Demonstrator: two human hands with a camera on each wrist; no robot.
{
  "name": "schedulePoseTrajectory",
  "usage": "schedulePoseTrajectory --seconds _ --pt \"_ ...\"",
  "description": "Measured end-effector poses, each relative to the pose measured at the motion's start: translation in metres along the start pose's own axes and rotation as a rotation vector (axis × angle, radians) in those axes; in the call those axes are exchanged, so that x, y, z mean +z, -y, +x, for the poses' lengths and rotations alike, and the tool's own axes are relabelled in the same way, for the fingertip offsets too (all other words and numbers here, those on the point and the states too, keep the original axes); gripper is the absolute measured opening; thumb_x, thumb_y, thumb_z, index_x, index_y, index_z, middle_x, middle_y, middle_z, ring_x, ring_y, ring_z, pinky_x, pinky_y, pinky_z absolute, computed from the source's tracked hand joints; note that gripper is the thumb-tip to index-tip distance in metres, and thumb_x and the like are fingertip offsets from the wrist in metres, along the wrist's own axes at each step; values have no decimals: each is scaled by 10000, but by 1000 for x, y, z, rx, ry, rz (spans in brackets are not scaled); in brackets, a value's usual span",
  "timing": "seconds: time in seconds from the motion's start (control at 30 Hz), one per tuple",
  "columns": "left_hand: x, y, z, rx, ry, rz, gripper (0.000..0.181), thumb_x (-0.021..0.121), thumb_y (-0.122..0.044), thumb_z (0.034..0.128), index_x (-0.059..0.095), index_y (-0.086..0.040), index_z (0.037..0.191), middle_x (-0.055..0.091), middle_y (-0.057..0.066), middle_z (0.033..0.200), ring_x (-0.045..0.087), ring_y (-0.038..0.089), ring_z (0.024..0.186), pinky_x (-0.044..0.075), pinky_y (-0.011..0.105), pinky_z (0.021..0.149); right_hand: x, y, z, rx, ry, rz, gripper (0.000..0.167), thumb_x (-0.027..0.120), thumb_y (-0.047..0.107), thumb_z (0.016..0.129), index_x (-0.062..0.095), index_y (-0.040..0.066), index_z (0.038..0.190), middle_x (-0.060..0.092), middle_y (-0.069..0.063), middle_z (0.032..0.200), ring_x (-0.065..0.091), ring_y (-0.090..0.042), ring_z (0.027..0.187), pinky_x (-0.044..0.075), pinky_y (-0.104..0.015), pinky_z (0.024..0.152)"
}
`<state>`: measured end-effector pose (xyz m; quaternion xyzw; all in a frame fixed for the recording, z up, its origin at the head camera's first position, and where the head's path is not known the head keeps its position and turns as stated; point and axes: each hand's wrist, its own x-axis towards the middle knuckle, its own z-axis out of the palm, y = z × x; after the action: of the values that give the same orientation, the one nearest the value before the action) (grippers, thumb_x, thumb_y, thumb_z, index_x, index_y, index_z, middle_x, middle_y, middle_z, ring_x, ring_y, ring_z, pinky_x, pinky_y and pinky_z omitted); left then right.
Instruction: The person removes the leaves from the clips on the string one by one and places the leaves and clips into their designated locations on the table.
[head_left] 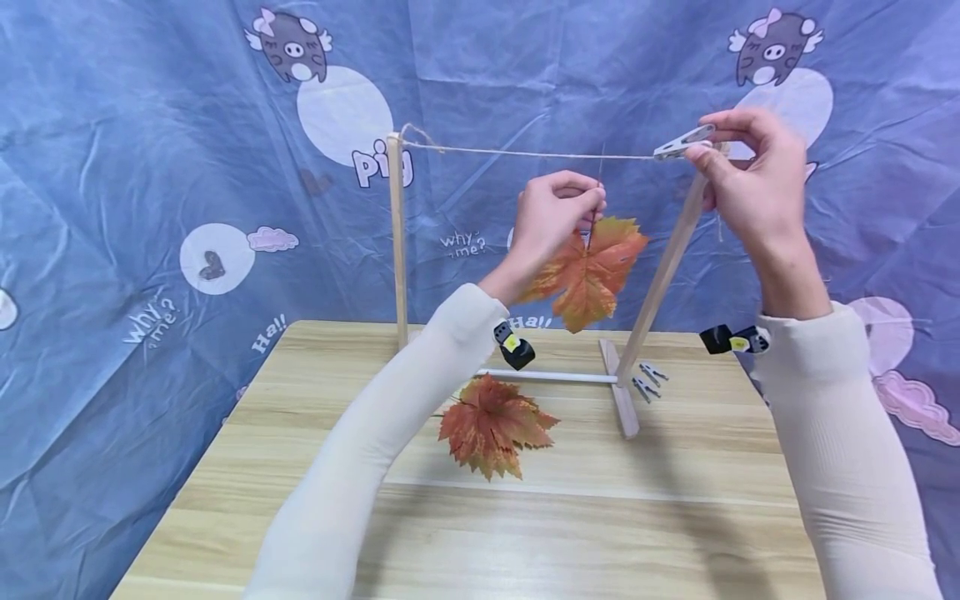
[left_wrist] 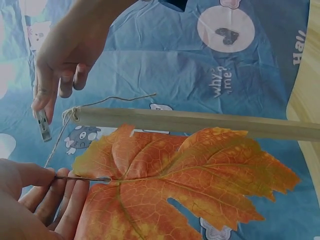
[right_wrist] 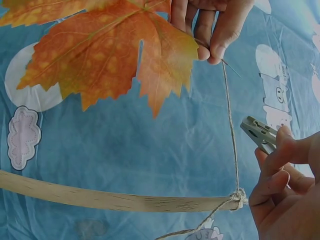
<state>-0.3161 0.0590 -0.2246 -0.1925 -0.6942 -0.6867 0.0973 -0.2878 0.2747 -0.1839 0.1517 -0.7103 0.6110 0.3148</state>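
Observation:
By its thin stem, an orange and yellow maple leaf (head_left: 588, 275) hangs from my left hand (head_left: 558, 208), which pinches it just below the string (head_left: 525, 153). My right hand (head_left: 761, 175) pinches the handles of a grey clothespin (head_left: 682, 142) near the string's right end. In the right wrist view the clothespin (right_wrist: 257, 134) is beside the string (right_wrist: 230, 120), apart from it. The left wrist view shows the leaf (left_wrist: 180, 175) spread flat, its stem between my thumb and fingers. The string is tied between two wooden posts (head_left: 663, 275).
More red-orange maple leaves (head_left: 495, 425) lie on the wooden table (head_left: 600, 533), below my left forearm. Two grey clothespins (head_left: 647, 389) lie by the right post's foot (head_left: 619, 404). A white rod (head_left: 555, 377) runs low between the posts. A blue printed cloth (head_left: 187, 150) hangs behind.

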Motion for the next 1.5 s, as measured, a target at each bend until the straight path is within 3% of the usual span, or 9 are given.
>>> schedulePoseTrajectory --seconds 0.2,0.33,0.6,1.0,1.2,1.27,1.5 --pt "-9 4 -2 -9 -10 -52 99 747 -68 995 775 18 1036 794 152 908 762 183 752 699 374 790 0 -4 -7 15 2 13 257 770 -30 932 767 98 1154 694 18 943 526 -54 378 455 -156 370" --pt "-15 7 -3 -20 -24 -83 112 749 -51 989 771 43 1044 791 169 908 756 196 749 698 349 761 0 -7 -13 6 1 -13 265 770 -3 944 763 100 1188 683 23 954 516 -52 386 448 -150 377" --pt "-28 15 -9 -12 -34 -121 65 746 -44 986 773 11 1010 790 166 915 768 255 802 691 311 729 3 -12 -24 8 -5 37 267 773 -20 936 768 100 1174 687 17 960 502 -62 375 429 -160 367" --pt "-44 27 -17 -6 -73 -145 81 753 -23 973 776 47 1006 767 81 823 722 150 708 660 246 653 2 -22 -40 10 17 19 303 793 5 936 759 87 1226 683 12 1010 525 -59 393 440 -156 384" --pt "-52 32 -23 -17 -75 -153 94 740 -16 980 771 57 1031 771 82 839 764 363 841 675 272 679 1 -28 -47 9 26 6 314 809 42 937 753 103 1241 684 24 1014 542 -54 399 402 -154 365" --pt "-55 34 -25 -19 -74 -154 99 739 -20 982 768 57 1038 779 113 863 770 377 864 682 287 694 1 -30 -49 8 25 -7 321 807 51 942 749 102 1253 685 34 1009 541 -51 400 411 -155 370" --pt "-64 43 -31 -31 -77 -185 128 726 -11 988 741 95 1060 774 252 948 757 186 741 666 245 668 1 -36 -55 36 43 6 364 792 58 955 736 124 1308 666 27 1059 547 -55 408 424 -153 381"
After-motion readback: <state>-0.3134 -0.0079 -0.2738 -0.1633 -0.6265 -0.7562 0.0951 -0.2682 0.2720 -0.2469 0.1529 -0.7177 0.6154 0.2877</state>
